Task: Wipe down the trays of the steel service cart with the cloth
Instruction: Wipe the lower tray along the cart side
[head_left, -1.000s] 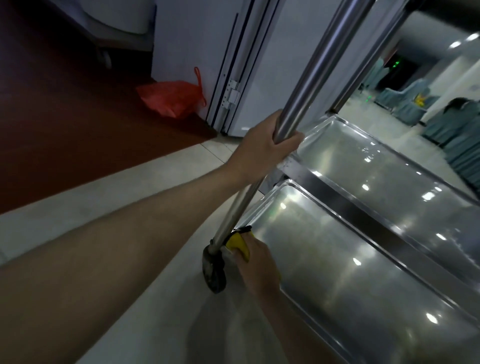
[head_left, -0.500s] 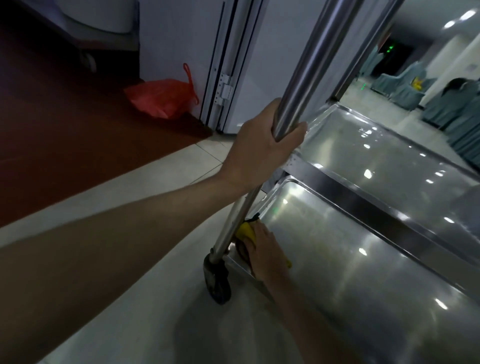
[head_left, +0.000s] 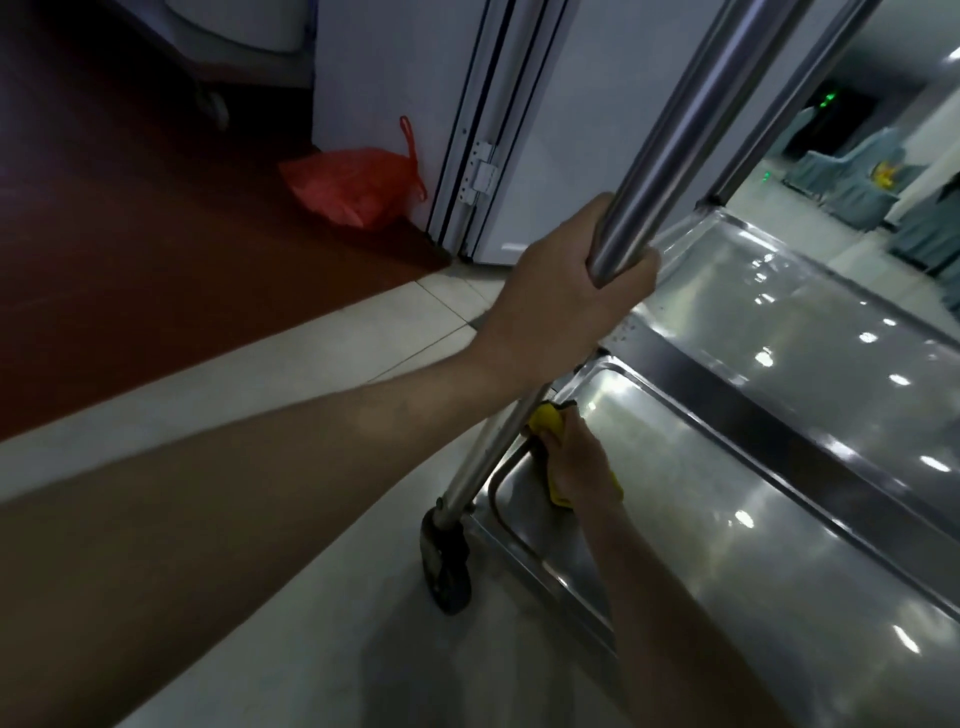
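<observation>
Most of the crumpled yellow cloth (head_left: 545, 422) lies hidden under the right hand (head_left: 584, 462), only its edges peeking out on the shiny lower steel tray (head_left: 727, 519). That tray runs off the frame's right and bottom edges. Beyond it, the draped blue-grey chairs (head_left: 857, 176) are too dim and small to make out.

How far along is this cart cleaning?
Nothing is clearly finished. Both steel trays shine, so I can't tell wiped from unwiped. Right hand presses the yellow cloth into the lower tray corner; left hand grips the post. The upper tray may remain.
</observation>
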